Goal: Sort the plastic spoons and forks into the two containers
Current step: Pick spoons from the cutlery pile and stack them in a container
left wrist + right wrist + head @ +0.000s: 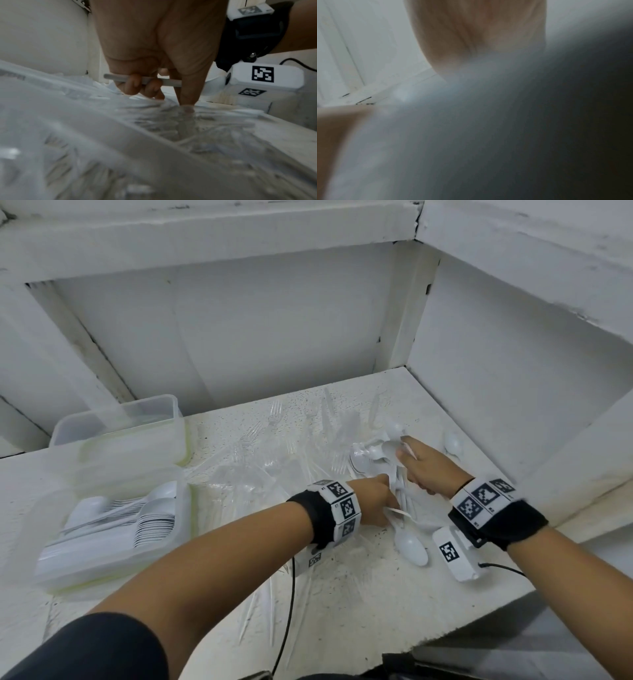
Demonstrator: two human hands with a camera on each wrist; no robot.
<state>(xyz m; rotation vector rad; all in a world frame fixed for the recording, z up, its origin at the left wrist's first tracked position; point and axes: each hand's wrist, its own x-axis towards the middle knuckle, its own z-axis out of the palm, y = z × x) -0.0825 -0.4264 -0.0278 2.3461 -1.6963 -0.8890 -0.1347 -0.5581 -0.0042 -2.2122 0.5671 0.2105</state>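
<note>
Partway, we judge: near container (113,518) holds stacked spoons. Beside it on the counter (359,594), clear forks (274,412) remain scattered. Left hand (376,498) and right hand (428,467) each clutch white spoons (387,450).

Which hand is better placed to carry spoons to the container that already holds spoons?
Probably the left hand: it already grips a white handle, and the spoon container sits on its side. The right hand lies farther away.
</note>
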